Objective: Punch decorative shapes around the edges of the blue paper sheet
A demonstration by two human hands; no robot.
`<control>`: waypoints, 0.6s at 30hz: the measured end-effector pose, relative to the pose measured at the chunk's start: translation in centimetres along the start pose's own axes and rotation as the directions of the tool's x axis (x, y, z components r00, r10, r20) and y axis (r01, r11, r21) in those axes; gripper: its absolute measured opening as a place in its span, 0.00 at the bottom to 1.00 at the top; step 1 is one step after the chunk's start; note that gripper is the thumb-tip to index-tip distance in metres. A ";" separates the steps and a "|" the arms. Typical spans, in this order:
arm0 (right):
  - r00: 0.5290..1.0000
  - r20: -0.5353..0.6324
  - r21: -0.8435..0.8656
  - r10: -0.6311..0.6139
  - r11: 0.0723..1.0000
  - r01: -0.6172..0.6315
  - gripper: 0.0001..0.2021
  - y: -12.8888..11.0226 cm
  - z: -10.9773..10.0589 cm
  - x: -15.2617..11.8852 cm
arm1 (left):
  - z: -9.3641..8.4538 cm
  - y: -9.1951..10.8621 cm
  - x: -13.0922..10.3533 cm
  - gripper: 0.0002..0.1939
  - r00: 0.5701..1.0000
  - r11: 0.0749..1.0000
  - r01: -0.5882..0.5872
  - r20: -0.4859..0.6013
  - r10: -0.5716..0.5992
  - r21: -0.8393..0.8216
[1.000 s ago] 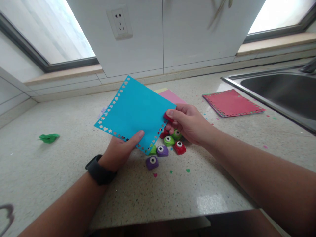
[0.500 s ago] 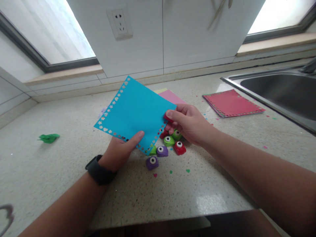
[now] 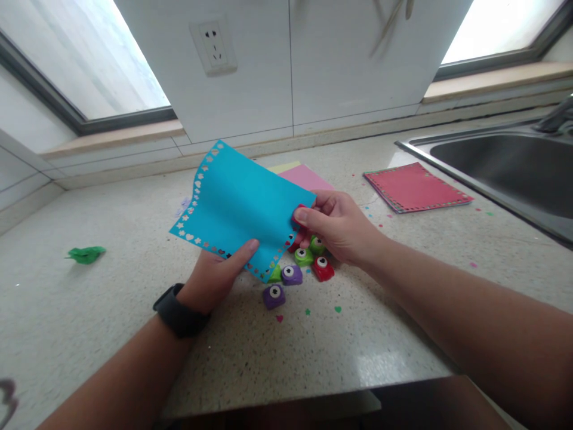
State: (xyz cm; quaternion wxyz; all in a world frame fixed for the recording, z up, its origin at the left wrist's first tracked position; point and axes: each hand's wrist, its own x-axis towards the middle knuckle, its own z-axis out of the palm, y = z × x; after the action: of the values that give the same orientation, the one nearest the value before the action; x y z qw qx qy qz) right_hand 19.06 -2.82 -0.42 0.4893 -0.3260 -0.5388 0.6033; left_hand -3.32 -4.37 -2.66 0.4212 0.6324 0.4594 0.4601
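Observation:
A blue paper sheet (image 3: 246, 197) is held above the counter, with small shaped holes along its left, lower and part of its right edge. My left hand (image 3: 224, 269) pinches the lower edge, thumb on top and fingers hidden beneath. At the right edge, my right hand (image 3: 335, 224) grips a small red punch (image 3: 299, 215), thumb pressed on it. Beneath and beside that hand lie several punches: a green one (image 3: 303, 257), a red one (image 3: 323, 269) and a purple one (image 3: 274, 295).
A stack of red punched paper (image 3: 416, 186) lies at the right beside the metal sink (image 3: 492, 161). Pink paper (image 3: 308, 177) and yellow paper lie behind the blue sheet. A green crumpled scrap (image 3: 86, 255) is at the left. Small paper cutouts dot the counter (image 3: 250, 358).
The blue sheet has bent, its left side now curving. Both hands keep their hold on the sheet and punch. The whole view has shifted slightly.

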 end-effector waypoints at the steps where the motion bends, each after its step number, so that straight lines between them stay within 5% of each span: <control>1: 1.000 0.005 0.003 0.000 1.000 0.000 0.16 0.0 0.0 0.0 | 0.0 0.0 0.0 0.24 1.000 1.000 -0.002 0.002 0.002 0.003; 11: 0.999 0.026 0.071 0.020 0.997 -0.022 0.14 -0.5 -0.5 0.4 | -0.3 -0.8 0.1 0.28 0.998 0.999 0.022 -0.063 -0.024 -0.035; 18: 0.993 -0.109 0.062 0.035 0.998 -0.029 0.11 -1.0 -1.3 0.7 | 0.0 -0.3 0.1 0.24 0.986 0.984 0.118 -0.099 -0.131 -0.131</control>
State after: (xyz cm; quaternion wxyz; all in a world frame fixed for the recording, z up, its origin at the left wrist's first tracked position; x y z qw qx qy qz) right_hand 20.32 -1.80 0.34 0.5180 -0.3524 -0.4875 0.6082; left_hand -3.38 -4.21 -2.95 0.4624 0.5493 0.4904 0.4938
